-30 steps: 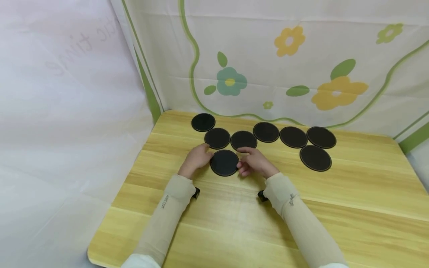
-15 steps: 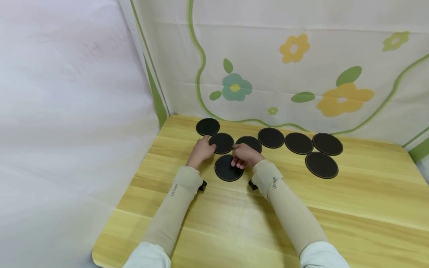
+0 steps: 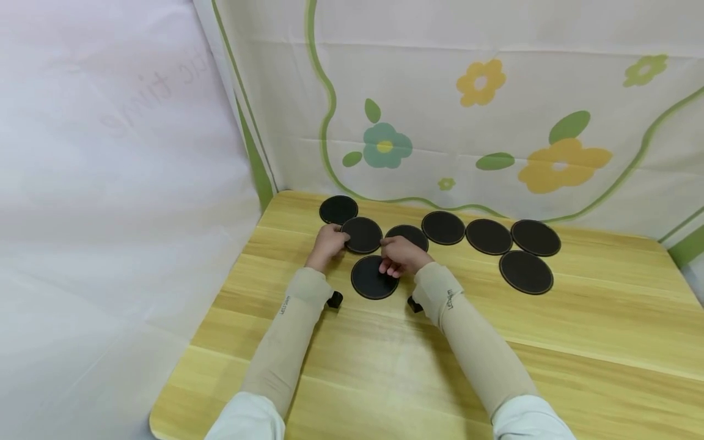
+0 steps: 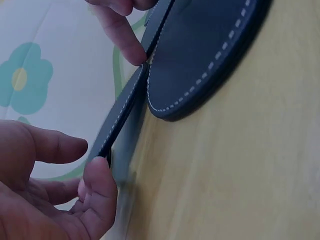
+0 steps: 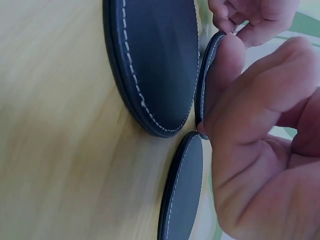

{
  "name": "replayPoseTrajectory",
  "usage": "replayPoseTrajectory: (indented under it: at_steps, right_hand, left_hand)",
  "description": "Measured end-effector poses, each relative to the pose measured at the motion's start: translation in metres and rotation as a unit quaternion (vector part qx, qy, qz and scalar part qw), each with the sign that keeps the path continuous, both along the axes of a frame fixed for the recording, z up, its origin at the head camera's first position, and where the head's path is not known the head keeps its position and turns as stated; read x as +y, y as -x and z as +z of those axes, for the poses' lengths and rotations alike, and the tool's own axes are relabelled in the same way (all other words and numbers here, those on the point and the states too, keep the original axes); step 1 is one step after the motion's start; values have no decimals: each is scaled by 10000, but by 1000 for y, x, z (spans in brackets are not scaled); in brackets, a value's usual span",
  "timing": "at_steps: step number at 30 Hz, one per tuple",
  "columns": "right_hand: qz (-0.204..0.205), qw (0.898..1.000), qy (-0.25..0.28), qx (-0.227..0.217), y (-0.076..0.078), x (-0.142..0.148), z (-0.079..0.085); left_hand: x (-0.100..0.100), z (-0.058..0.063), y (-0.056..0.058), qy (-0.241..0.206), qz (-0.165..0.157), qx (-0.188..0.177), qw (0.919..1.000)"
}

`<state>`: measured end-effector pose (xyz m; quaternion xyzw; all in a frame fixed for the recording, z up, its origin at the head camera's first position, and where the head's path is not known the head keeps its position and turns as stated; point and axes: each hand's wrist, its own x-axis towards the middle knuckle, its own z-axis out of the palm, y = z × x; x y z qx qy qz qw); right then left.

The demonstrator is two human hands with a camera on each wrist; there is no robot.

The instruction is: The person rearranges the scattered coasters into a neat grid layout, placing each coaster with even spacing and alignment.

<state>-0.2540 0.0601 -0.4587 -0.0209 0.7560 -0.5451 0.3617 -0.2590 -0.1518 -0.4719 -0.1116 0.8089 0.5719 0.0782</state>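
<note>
- While a flower-printed white cloth point(image 3: 440, 104) hangs behind the wood-grain table point(image 3: 352, 379), a plainer pale sheet point(image 3: 121, 214) with faint lettering covers the left side.
- Around the handled coaster lie a back-left coaster point(image 3: 337, 208) just behind it, a middle coaster point(image 3: 411, 232) to its right and a front coaster point(image 3: 367, 280) nearer the person.
- Farther right, four right-hand coasters point(image 3: 489, 236) sit close together, one of them in front of the others.
- The right hand point(image 3: 404, 253) blocks part of the middle coaster and part of the front coaster; beige sleeves point(image 3: 283, 342) cover both forearms, with a small black device at each wrist.
- The handled coaster point(image 3: 363, 234) is round and black, with a thin tan ring inside its rim from above and pale stitching at close range. It is toward the back left of the table, between the two hands; whether its edge is raised is unclear.
- The left hand point(image 3: 327, 245) has its grip closed on that coaster's left rim, thumb and fingertip either side of the edge.
- The right hand's fingers are bent, a fingertip touching the opposite rim; whether this grip pinches it cannot be told.
</note>
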Motion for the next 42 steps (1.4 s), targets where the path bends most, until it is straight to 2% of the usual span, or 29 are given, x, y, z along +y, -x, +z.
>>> replayPoseTrajectory:
  at_steps: [11, 19, 26, 30, 36, 42]
  right_hand:
    - [-223, 9996, 148, -26, 0, 4, 0]
    - [-994, 9913, 496, 709, 0, 10, 10]
    - [-1166, 9820, 778, 1269, 2, 18, 18]
    - [-1123, 9767, 1023, 1519, 0, 21, 19]
    - [-1071, 9735, 1405, 1452, -12, 31, 15]
    - [-849, 9701, 1814, 1370, -20, 47, 10]
  left_hand:
    - [7, 6, 1, -377, 70, 381, 9985]
    - [5, 20, -1, -780, 10, 687, 9946]
    - [4, 34, -4, -1186, -464, 696, 9894]
    - [6, 39, -7, -1307, -579, 739, 9870]
    - [13, 39, -18, -1314, -890, 704, 9848]
    - [17, 39, -29, -1142, -1613, 552, 9787]
